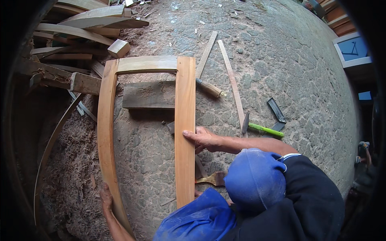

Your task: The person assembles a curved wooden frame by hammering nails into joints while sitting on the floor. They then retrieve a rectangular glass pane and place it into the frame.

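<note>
A wooden frame [185, 104] with two long side pieces and a slightly curved crosspiece [146, 64] lies tilted before me. My right hand [204, 138] grips its right side piece, thumb on top and fingers curled under the edge. Lower on the left, my left hand [106, 197] is closed round the outer edge of the other side piece. Beneath the frame's far part sits a thick wooden block [148, 95]. Just right of the frame lies a wooden-handled tool [210, 88], its far end hidden by the frame. A flat brush [215, 178] is near my blue-covered knee.
A hammer [263, 129] with a green handle lies right, beside a black angled piece [276, 110]. Two thin wooden strips [231, 80] rest on the rough ground. Stacked curved timber [80, 34] fills the far left, above wood shavings [76, 160]. A blue-paned frame [354, 49] stands far right.
</note>
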